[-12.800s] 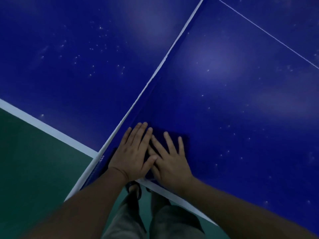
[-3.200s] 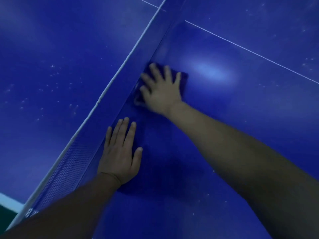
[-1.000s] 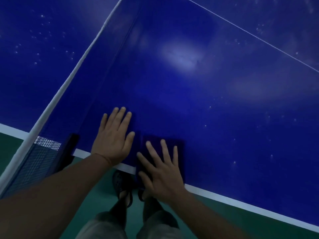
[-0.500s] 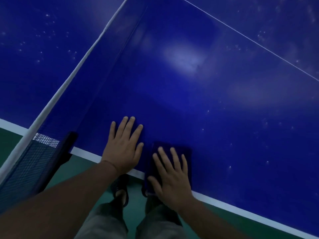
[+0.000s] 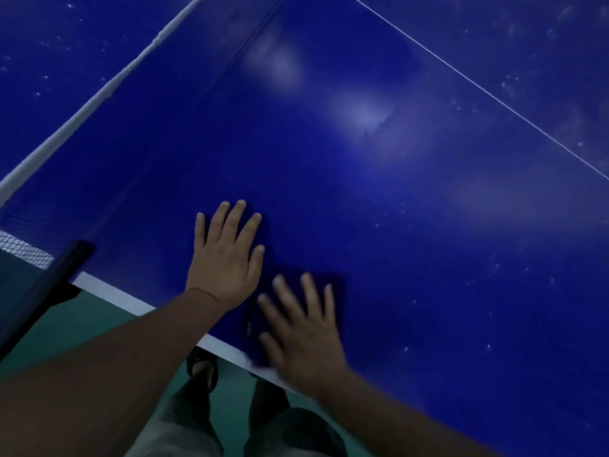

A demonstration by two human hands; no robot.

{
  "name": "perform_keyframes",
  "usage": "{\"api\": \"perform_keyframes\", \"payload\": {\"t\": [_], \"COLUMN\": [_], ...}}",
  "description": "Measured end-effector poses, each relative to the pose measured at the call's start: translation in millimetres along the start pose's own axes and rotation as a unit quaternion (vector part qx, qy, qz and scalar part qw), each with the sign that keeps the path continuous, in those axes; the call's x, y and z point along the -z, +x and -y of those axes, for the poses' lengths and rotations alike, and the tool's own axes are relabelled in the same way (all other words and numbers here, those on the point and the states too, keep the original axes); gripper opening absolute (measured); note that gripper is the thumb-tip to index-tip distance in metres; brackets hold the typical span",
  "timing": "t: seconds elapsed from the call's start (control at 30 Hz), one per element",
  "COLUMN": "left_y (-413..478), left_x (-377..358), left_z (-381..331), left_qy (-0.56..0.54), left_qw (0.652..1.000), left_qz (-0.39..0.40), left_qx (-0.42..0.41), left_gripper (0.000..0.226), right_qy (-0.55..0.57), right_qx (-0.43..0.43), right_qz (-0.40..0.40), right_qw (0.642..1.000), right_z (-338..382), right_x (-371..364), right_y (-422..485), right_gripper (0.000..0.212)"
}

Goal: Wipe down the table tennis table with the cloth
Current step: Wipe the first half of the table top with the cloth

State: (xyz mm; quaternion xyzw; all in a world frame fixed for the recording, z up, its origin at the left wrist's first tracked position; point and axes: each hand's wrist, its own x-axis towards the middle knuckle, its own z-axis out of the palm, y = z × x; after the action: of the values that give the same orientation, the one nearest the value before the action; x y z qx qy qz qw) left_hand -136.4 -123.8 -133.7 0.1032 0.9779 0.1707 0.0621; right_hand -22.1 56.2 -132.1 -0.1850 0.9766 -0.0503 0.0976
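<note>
Dark blue cloth (image 5: 338, 298) lies at the near edge of the tabletop (image 5: 395, 225), its near end just over the white border. The right hand (image 5: 303, 338) pins it, fingers wide and flat to spread pressure. The left hand (image 5: 224, 262), fingers likewise splayed, presses bare tabletop just beside it, likely bracing the lean. Seconds ago the cloth was far out along the net (image 5: 82, 103); it has been drawn back, and the right hand now blurs.
</note>
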Motion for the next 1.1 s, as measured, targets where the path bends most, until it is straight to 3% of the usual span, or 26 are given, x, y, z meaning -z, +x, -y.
{"api": "perform_keyframes", "payload": {"t": [0.17, 0.33, 0.47, 0.53, 0.6, 0.73, 0.8, 0.93, 1.03, 1.1], "left_y": [1.3, 1.6, 7.0, 11.6, 16.1, 20.6, 23.9, 31.3, 42.2, 53.1], "left_x": [-3.8, -3.0, -0.6, -1.2, -2.4, -4.8, -4.7, -5.1, -4.8, -3.7], "left_z": [0.9, -5.3, -16.0, -26.5, -34.6, -40.1, -39.1, -37.7, -36.7, -38.2], "left_qy": [0.025, 0.052, 0.037, 0.035, 0.035, 0.049, 0.054, 0.062, 0.065, 0.065], "left_qw": [1.000, 0.998, 0.999, 0.999, 0.999, 0.998, 0.998, 0.997, 0.997, 0.997], "left_qz": [-0.003, 0.009, 0.013, 0.020, 0.024, 0.027, 0.035, 0.041, 0.036, 0.045], "left_qx": [0.006, -0.016, 0.010, 0.010, 0.013, 0.016, 0.006, -0.009, -0.020, -0.025], "left_gripper": [0.060, 0.059, 0.059, 0.060, 0.061, 0.061, 0.061, 0.061, 0.059, 0.058], "right_qy": [0.008, -0.029, -0.027, -0.017, 0.003, 0.009, -0.004, -0.021, 0.005, -0.009], "right_qx": [0.149, -0.005, -0.091, -0.041, 0.062, 0.156, 0.113, -0.059, -0.158, -0.159], "right_qz": [0.004, -0.040, -0.045, -0.031, 0.003, 0.008, -0.025, -0.039, -0.048, -0.058], "right_qw": [0.989, 0.999, 0.994, 0.999, 0.998, 0.988, 0.993, 0.997, 0.986, 0.986], "right_z": [-49.3, -159.0, -144.7, -109.2, -80.6, -115.1, -151.9, -218.8, -207.6, -173.7], "right_x": [6.6, 51.3, 48.2, 29.5, 13.2, 20.0, 36.4, 68.1, 64.5, 50.0], "right_y": [12.0, 117.3, 117.8, 67.9, 12.1, 23.1, 71.9, 172.8, 190.3, 158.5], "right_gripper": [0.053, 0.054, 0.059, 0.057, 0.057, 0.052, 0.051, 0.059, 0.061, 0.059]}}
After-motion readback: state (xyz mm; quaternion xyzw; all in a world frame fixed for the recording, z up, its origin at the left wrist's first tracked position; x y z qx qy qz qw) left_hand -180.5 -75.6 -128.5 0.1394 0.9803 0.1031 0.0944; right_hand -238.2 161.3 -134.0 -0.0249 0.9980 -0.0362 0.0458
